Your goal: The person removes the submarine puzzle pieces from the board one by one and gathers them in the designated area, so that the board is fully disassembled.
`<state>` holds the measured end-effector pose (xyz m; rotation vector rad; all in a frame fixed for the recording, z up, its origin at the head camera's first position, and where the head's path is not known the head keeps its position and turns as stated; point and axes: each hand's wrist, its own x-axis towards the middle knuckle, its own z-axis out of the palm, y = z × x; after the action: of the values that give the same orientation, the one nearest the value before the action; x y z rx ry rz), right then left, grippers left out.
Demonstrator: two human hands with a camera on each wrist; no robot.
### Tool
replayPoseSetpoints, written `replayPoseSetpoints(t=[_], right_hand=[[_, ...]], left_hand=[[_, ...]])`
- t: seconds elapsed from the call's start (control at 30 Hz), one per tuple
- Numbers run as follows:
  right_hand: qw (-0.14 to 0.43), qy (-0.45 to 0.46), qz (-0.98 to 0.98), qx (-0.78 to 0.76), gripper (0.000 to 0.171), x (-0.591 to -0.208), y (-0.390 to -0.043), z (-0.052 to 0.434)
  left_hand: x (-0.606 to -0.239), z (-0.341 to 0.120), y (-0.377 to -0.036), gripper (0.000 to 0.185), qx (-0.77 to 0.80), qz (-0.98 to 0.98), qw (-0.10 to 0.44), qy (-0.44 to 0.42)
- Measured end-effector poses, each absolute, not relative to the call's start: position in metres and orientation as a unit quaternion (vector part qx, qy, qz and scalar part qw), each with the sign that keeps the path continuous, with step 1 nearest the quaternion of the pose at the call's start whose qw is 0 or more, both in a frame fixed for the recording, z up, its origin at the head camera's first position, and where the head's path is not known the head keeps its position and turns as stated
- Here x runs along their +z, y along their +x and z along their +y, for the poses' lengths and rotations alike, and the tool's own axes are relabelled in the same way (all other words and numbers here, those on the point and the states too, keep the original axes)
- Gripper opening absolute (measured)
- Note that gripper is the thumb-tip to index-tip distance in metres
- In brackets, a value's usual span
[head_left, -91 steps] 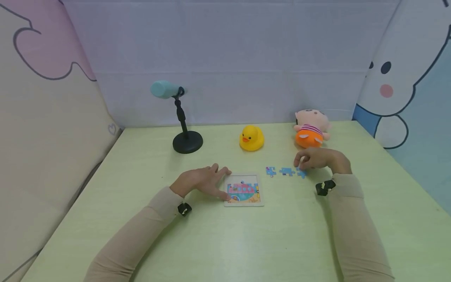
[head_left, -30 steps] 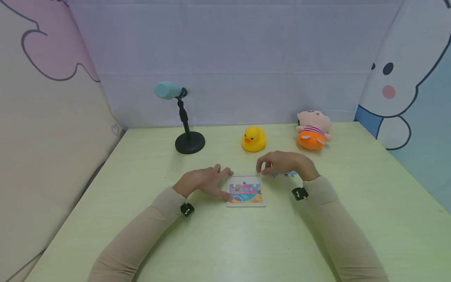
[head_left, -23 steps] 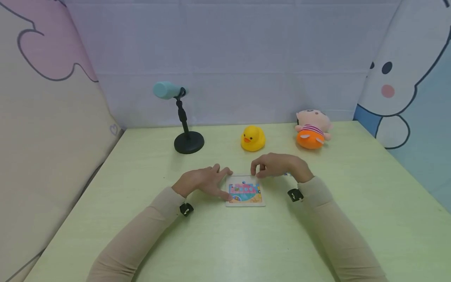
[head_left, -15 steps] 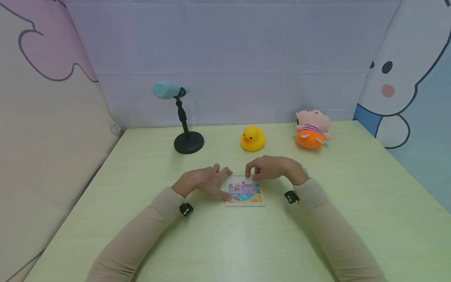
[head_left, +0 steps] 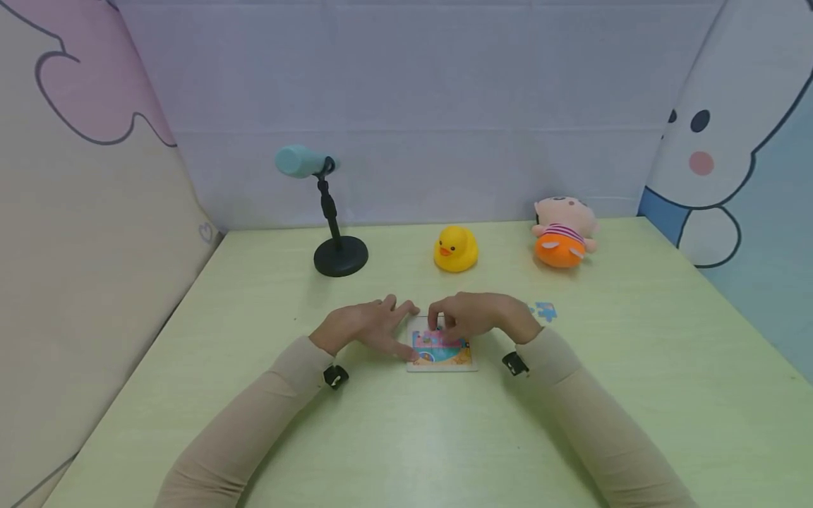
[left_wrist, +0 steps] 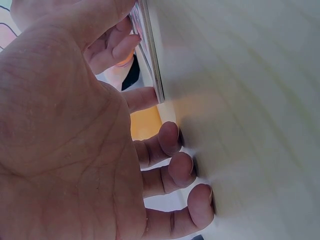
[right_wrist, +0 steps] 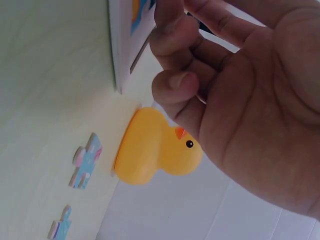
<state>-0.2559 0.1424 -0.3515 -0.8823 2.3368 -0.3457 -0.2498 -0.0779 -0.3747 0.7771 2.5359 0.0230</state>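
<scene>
A small square puzzle board (head_left: 452,358) with a colourful picture lies flat on the pale green table (head_left: 406,437). My left hand (head_left: 371,326) rests beside its left edge, fingers spread on the table and thumb against the board (left_wrist: 151,65). My right hand (head_left: 459,319) hovers over the board's top part, fingers curled downward and pinching a small puzzle piece that they mostly hide. In the right wrist view the right hand (right_wrist: 200,65) is bent over the board's corner (right_wrist: 121,47). Two loose blue pieces (right_wrist: 85,160) (right_wrist: 60,222) lie on the table; one piece (head_left: 545,310) shows to the right of my hand.
A yellow rubber duck (head_left: 454,249) sits just behind the board. An orange and pink plush toy (head_left: 564,233) is at the back right, and a black stand with a teal microphone (head_left: 330,212) at the back left. Padded walls close in three sides.
My right hand left the loose pieces at the right and travelled left until it was over the board, lowering its fingertips onto the top part. The left hand stayed still.
</scene>
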Motion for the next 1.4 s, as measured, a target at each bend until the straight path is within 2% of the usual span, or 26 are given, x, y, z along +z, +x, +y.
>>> replayPoseSetpoints(t=[0.43, 1.4], right_hand=[[0.302, -0.340, 0.880, -0.138, 0.031, -0.354, -0.246, 0.130], [0.284, -0.347, 0.885, -0.125, 0.032, -0.357, -0.243, 0.127]], left_hand=[[-0.376, -0.076, -0.252, 0.084, 0.004, 0.927, 0.245, 0.285], [-0.374, -0.077, -0.251, 0.086, 0.006, 0.927, 0.246, 0.283]])
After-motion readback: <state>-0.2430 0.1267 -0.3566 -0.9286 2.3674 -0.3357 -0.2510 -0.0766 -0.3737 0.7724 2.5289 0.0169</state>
